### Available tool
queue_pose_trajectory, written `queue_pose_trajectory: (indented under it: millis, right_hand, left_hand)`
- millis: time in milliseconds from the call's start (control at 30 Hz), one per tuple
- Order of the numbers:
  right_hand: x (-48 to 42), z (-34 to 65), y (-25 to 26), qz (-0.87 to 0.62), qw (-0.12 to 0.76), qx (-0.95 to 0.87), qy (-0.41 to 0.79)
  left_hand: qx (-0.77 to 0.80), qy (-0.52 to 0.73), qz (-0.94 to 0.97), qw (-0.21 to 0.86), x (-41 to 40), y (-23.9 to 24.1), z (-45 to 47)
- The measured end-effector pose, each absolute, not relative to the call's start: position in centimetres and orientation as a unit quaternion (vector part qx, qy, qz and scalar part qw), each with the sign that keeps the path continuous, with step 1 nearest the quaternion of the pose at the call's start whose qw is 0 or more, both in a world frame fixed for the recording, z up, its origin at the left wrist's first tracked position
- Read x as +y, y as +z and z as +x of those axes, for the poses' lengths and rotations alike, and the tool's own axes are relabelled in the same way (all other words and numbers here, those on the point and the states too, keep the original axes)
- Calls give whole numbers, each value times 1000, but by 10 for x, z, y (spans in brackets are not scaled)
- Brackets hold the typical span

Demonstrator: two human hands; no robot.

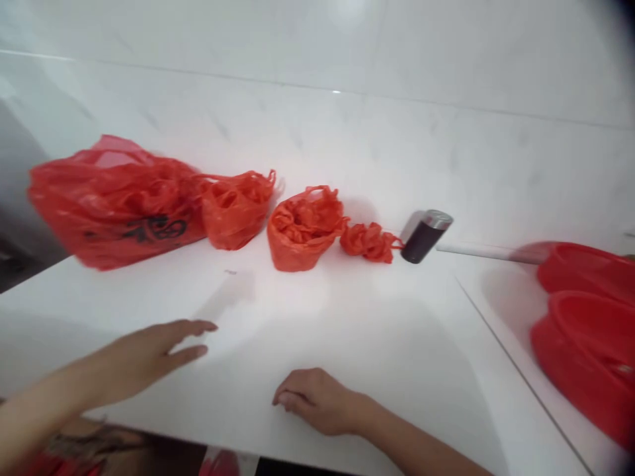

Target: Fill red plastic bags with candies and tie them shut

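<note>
Over the left part of the white tabletop (pixel 317 330), my left hand (pixel 159 350) reaches with thumb and fingers apart and nothing between them. My right hand (pixel 317 400) is low over the front middle of the tabletop, its fingers curled in and the thumb against them; no object shows in it. Neither hand touches the things along the wall. Nearest beyond them stand a bunched red plastic bag (pixel 235 211) and another red bag (pixel 302 231) with an open, crumpled top. What these bags hold is hidden.
At the far left is a large red bag (pixel 119 205) with black print. A small crumpled red bag (pixel 367 241) lies beside a dark cylindrical container (pixel 424 241) with a silvery top. Red plastic basins (pixel 560 337) stand at the right. A tiled wall (pixel 347 145) runs behind.
</note>
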State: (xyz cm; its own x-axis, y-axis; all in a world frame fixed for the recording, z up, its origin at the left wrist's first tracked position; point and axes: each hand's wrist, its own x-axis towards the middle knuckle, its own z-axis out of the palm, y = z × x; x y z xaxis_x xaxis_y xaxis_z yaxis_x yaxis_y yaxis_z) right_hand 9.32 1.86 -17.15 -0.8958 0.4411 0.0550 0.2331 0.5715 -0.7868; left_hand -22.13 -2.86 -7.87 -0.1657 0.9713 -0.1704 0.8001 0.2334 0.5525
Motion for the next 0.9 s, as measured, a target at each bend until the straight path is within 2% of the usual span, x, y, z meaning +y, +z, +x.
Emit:
queue_pose_trajectory:
  millis: [67,133,267,367,467,567,700,900]
  right_hand:
    - [44,136,-165,-278,124,-859,413]
    - [76,174,-157,-379,150,-833,374]
    - [155,219,-138,-509,249,-779,269]
    - [220,226,-125,-558,325,-740,186]
    - [274,220,-122,-589,359,-711,138]
    - [301,215,-139,-598,341,-708,155]
    - [293,212,-172,-553,316,-744,202]
    - [248,235,-173,-477,376,-748,266]
  left_hand:
    - [681,93,649,327,0,-87,-183]
    - [631,86,682,360,33,-95,-154]
    - [582,209,702,353,101,-120,-94]
    - [588,326,677,299,136,-151,-38]
    - [605,434,618,251,151,-183,2]
    - [616,497,568,223,153,-204,14]
    - [619,540,528,216,153,-206,8]
    - [574,530,582,225,154,-200,15]
